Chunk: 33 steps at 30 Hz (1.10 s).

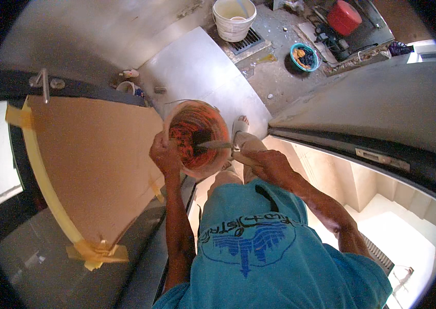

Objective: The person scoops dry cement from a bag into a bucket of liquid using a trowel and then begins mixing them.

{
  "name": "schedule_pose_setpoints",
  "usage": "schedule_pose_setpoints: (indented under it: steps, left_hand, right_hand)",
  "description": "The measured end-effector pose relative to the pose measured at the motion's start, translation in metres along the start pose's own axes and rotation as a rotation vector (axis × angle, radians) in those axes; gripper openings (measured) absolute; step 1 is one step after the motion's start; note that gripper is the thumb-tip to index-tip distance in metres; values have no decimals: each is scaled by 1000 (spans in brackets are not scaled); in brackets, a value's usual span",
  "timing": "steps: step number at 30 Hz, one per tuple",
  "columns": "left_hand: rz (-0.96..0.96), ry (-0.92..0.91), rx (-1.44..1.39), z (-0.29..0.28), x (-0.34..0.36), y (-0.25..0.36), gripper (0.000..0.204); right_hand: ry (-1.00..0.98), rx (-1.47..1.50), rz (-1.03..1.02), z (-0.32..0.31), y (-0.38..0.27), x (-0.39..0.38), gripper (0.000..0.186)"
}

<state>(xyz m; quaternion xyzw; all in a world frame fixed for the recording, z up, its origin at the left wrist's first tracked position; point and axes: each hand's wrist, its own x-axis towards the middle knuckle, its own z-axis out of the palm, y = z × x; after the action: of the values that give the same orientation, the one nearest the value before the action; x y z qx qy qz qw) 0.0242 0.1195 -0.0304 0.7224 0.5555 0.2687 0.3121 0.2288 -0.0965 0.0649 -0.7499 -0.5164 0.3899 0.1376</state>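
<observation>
One orange-streaked bucket (189, 116) at frame centre, gripped at its left side by the left hand (166, 154), is best held steady while the trowel (215, 146) grasped in the right hand (269, 165) is drawn along the inner wall.

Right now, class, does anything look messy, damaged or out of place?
Yes: pale scraps untidily litter the grey floor near the teal basin; yellow tape bunches raggedly low on the brown sheet, unlike its smoother run above.

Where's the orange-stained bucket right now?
Head view, just left of centre: the bucket is held at its left side by the left hand; the right hand holds a tool across its right edge.
</observation>
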Motion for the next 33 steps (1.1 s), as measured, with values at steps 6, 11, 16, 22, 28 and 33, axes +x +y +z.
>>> schedule_pose_setpoints:
  steps: [6,11,16,22,28,33]
  left_hand:
    - [68,6,32,31,74,24,20]
    - [31,-56,-163,105,140,60,20]
    - [26,-190,-99,193,201,103,21]
    - [-567,-381,-851,289,251,118,20]
    - [-717,-653,-1026,347,298,124,28]
    - [-813,-872,-1159,406,339,139,29]
  right_hand:
    - [387,312,20,-32,61,27,58]
    - [509,773,422,-82,107,62,57]
    - [716,1284,407,-125,162,83,55]
    - [843,1411,377,-144,189,121,56]
    - [977,1351,607,-149,210,136,38]
    - [1070,1253,874,-114,219,130,32]
